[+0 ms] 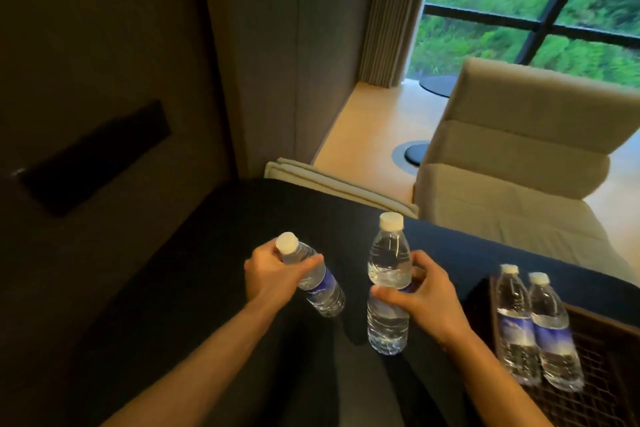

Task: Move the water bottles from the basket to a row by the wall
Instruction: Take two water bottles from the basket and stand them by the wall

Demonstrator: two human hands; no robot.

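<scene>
My left hand (273, 276) grips a clear water bottle (317, 282) with a white cap and blue label, tilted with its cap toward the upper left, above the dark table (194, 274). My right hand (424, 296) holds a second, upright bottle (388, 274) around its middle, just right of the first. Two more bottles (516, 326) (552, 333) stand side by side in the dark woven basket (602, 378) at the lower right. The dark wall (104, 80) runs along the table's left side.
A black rectangular panel (93, 158) is set in the wall at the left. Beyond the table's far edge stand a beige upholstered chair (512, 149), a wooden floor (374, 128), a curtain (391, 10) and a large window (536, 3).
</scene>
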